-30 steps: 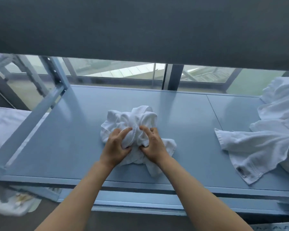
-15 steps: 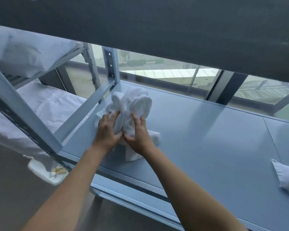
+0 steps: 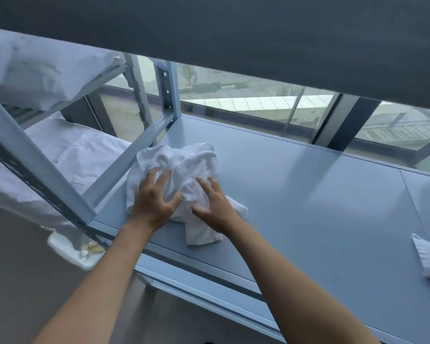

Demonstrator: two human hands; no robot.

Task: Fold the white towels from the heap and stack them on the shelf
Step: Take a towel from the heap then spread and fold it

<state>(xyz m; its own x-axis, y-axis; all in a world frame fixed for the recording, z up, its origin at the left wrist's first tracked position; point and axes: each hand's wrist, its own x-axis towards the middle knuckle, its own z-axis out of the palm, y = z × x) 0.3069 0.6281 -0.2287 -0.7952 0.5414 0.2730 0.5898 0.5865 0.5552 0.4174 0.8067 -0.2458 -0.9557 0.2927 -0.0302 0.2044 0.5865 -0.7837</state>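
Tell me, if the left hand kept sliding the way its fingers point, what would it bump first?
Probably more of the white towel bunched under the left hand; depth is unclear.

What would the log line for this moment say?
left hand: open, flat on towel | right hand: open, on towel | towel: crumpled, unfolded, at shelf's left end

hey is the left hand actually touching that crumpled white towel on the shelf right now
Touching. The head view shows the left hand spread flat on the crumpled white towel, fingers pressed into the cloth with no gap; the right hand rests on it too.
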